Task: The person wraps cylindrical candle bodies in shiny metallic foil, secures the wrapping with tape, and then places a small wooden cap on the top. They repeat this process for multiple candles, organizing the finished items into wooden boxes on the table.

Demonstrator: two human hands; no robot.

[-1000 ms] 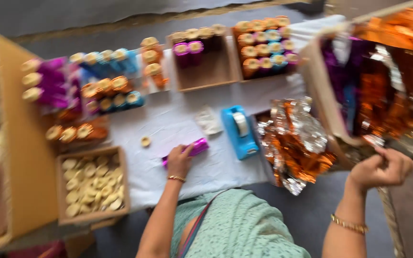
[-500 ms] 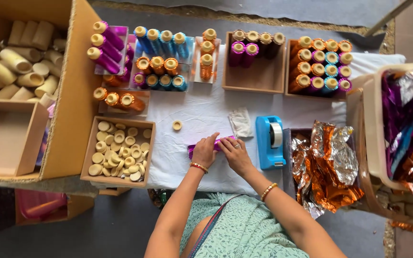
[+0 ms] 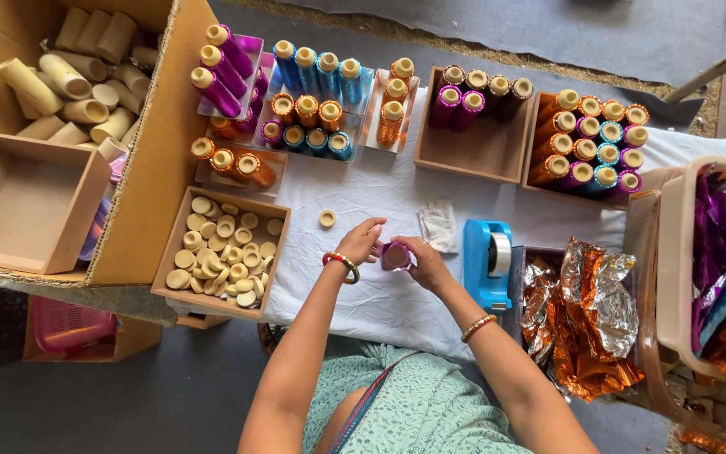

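Both hands have closed in since a moment ago: left hand [image 3: 361, 240] and right hand [image 3: 424, 259] now pinch the small purple foil-wrapped tube [image 3: 395, 255] between their fingers, just above the white-clothed desk [image 3: 380, 307]. Rows of finished foil-covered tubes [image 3: 586, 139] fill the far trays, while bare cardboard tubes [image 3: 86, 80] wait in the box. Blue tape dispenser [image 3: 487, 262] and crumpled foil sheets [image 3: 586, 315] sit right; nothing blocks.
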